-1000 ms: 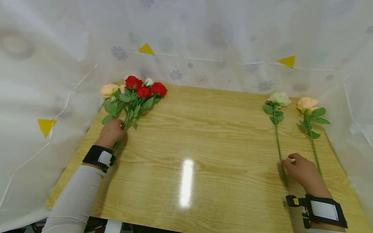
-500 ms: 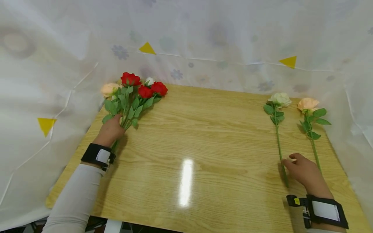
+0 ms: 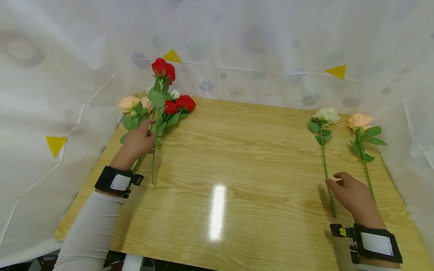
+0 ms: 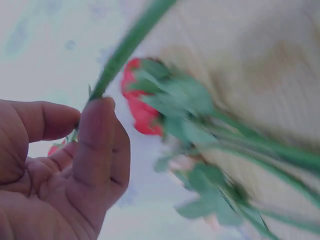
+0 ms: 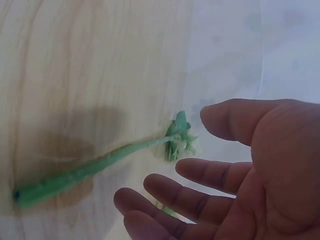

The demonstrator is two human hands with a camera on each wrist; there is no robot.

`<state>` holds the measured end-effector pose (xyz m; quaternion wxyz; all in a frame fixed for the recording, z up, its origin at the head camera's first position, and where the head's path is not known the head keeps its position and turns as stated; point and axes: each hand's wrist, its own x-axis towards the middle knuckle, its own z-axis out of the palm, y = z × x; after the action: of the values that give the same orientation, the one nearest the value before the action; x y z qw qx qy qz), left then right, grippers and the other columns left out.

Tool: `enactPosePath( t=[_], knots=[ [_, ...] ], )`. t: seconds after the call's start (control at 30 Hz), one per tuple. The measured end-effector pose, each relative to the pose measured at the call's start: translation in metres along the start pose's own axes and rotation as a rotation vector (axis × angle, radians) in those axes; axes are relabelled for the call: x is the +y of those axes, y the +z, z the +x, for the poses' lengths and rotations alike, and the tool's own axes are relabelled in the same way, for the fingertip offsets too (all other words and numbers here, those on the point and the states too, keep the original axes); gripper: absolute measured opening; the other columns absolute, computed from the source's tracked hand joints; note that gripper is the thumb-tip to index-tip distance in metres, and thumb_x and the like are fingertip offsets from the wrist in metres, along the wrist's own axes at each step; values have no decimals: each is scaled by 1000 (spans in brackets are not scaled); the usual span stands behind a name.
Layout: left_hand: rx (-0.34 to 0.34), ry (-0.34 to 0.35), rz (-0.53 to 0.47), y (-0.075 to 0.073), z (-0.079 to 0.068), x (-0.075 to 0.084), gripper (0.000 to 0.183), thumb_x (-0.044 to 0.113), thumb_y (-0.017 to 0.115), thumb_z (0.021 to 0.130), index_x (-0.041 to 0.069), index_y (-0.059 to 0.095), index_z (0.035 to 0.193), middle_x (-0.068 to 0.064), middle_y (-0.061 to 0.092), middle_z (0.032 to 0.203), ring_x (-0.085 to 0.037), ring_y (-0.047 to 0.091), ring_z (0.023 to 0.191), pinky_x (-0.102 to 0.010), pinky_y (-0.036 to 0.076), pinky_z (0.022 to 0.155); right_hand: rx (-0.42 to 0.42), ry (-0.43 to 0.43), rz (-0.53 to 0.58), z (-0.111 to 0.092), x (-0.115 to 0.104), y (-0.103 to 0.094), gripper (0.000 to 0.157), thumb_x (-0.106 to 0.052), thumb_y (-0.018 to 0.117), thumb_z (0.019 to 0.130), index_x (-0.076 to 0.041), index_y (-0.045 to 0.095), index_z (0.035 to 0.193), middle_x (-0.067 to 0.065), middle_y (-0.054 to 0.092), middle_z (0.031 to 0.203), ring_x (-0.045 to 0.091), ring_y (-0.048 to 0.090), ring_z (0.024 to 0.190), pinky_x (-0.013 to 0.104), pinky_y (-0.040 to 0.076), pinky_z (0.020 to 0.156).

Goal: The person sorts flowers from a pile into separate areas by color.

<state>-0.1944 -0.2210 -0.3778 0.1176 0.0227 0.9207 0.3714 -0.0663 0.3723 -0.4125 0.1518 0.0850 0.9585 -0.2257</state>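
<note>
My left hand (image 3: 138, 141) pinches the green stem of a red rose (image 3: 163, 70), which stands up above the other flowers on the left. In the left wrist view the stem (image 4: 131, 44) passes between thumb and fingertips. Below and beside it lie more red roses (image 3: 185, 102), peach roses (image 3: 129, 104) and a partly hidden white one (image 3: 174, 94). At the right, my right hand (image 3: 352, 194) hovers with parted fingers beside the stem of a white rose (image 3: 326, 116); the right wrist view shows nothing between thumb and fingers.
A peach rose (image 3: 360, 121) lies right of the white one, its stem running behind the right hand. The wooden table (image 3: 244, 158) ends at a pale patterned curtain (image 3: 237, 41) at the back and sides. Yellow triangles (image 3: 335, 71) mark the curtain.
My left hand has drawn one red rose up out of the left bunch, toward the right, its stem end now showing apart. The right hand has barely moved.
</note>
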Motion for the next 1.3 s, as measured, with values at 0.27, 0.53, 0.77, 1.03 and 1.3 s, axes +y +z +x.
enactPosePath(
  t=[0.27,0.53,0.77,1.03,1.3],
  knots=[
    [-93,38,-573,27,8,40,50,25,44,99,20,22,144,-11,49,98,-31,54,90,-37,55,68,153,-110,97,3,-46,15,64,-49,38,97,4,45,131,32,55,117,43,55,98,52,49,66],
    [-57,203,-844,48,14,74,37,12,50,96,14,35,130,-5,48,91,-28,62,81,-32,55,63,207,-224,223,16,-98,28,53,-44,43,97,-3,48,131,22,58,116,37,57,99,50,51,68],
    [-49,271,-885,71,21,105,33,6,53,92,15,44,123,-7,50,90,-32,60,83,-32,54,64,197,-332,353,26,-151,38,50,-45,47,96,-10,50,131,14,57,118,29,55,102,49,52,73],
    [-79,313,-909,97,29,123,33,7,56,92,14,47,123,-8,53,92,-34,59,86,-36,54,70,141,-496,448,30,-211,57,45,-42,51,95,-14,51,131,7,56,125,21,54,103,46,52,79],
    [-48,324,-937,114,34,132,32,5,57,91,11,49,122,-7,55,91,-29,58,84,-33,54,69,87,-497,509,37,-242,78,36,-27,56,94,-14,53,127,7,60,111,18,56,94,43,53,73]
  ],
)
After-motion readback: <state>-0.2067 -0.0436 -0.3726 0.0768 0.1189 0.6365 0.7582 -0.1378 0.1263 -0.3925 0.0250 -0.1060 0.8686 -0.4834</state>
